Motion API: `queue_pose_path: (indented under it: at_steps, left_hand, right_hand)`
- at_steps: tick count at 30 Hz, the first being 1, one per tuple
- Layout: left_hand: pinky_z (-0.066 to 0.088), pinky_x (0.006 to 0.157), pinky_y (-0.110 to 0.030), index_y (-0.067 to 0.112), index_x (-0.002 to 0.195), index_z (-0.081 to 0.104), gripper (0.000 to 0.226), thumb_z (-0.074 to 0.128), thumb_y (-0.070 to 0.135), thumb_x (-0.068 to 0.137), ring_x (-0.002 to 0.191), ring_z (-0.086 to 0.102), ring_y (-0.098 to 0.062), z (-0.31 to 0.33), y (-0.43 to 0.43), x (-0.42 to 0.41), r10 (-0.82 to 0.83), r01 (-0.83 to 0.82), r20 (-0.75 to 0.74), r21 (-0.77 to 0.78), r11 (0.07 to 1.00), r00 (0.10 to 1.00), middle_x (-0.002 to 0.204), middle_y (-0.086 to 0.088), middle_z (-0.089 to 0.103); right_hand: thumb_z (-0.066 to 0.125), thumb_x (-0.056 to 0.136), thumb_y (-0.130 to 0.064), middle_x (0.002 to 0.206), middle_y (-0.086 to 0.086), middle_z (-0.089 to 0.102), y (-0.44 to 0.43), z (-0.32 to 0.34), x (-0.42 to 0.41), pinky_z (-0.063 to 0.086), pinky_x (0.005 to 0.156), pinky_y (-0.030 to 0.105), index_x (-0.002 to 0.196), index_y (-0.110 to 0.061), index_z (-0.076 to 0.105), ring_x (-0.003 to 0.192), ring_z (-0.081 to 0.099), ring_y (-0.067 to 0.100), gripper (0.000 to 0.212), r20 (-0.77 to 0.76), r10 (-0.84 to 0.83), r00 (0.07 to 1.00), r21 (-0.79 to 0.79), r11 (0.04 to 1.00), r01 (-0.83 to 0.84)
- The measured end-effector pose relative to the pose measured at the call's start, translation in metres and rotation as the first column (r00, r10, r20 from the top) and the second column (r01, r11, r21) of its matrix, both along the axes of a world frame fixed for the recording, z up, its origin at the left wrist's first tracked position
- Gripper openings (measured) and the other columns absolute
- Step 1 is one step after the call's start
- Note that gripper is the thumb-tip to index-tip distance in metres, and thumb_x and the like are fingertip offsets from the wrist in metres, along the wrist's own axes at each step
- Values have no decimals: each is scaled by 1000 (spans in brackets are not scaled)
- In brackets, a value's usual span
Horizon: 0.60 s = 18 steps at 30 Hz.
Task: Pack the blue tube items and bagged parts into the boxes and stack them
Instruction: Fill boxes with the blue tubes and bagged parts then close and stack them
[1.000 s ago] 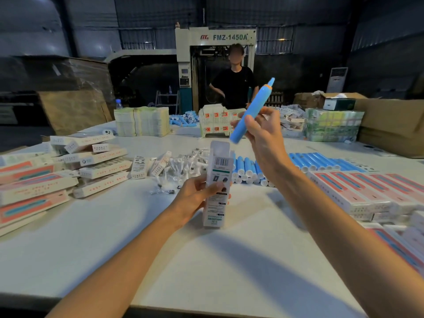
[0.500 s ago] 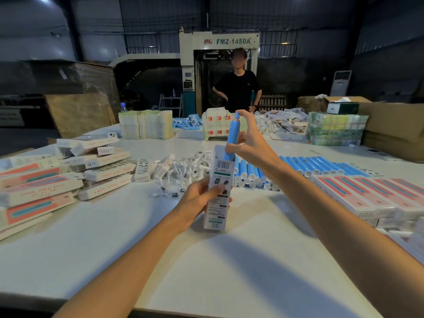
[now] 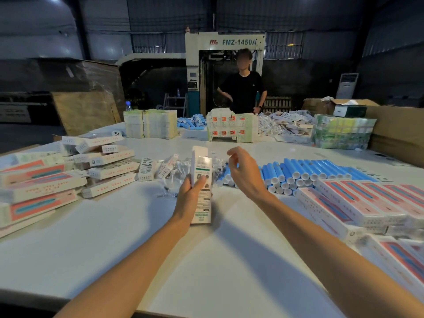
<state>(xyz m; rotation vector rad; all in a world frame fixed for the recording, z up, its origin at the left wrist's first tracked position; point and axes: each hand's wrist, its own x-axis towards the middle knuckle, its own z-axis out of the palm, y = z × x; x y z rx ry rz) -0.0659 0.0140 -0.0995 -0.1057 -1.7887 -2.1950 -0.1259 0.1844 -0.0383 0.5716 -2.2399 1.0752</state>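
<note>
1. Standing upright on the white table (image 3: 137, 237): one white box (image 3: 201, 191), printed label facing the viewer, top flap raised.
2. Left hand (image 3: 191, 196): grasps the box at mid-height from its left side, thumb across the front.
3. Right hand (image 3: 243, 173): raised just right of the box top, fingers loosely curled, holding nothing, not touching the box.
4. Blue tubes (image 3: 309, 171): lying in a long row right of the box, behind the right hand, white end caps toward the viewer.
5. Bagged parts (image 3: 181, 171): heap of clear bags directly behind the box and to its left.
6. Pink-and-white cartons (image 3: 41, 187): loose pile well left of the box.
7. Stacked cartons (image 3: 358, 200): pink-and-white, in neat rows right of the box, in front of the tubes.
8. Flat carton blanks (image 3: 231, 128): standing bundle far behind the box, at the far table edge.
9. Person in a black top (image 3: 243, 90): stands beyond the blanks, in front of a machine (image 3: 229, 42) marked FMZ-1450A.
</note>
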Motion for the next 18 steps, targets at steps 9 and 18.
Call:
queue_pose_path:
  at_steps: [9,18]
  left_hand:
    - [60,58,-30,25,126,69,20,62,29,108,70,76,-20,-4,-13,-10,127,-125,-7,140,982,992,98,-6,82]
    - [65,67,-36,37,124,69,35,67,49,91,82,79,-25,-6,-10,-10,46,-41,-45,102,994,998,105,-10,81]
  right_hand:
    - [55,97,-5,133,10,64,-56,-25,-63,45,98,45,134,-9,58,126,51,33,38,-25,-88,996,532,842,88]
    - [62,102,-23,125,10,66,-84,-34,-77,44,101,39,125,-12,64,118,54,28,26,-133,6,991,586,807,74]
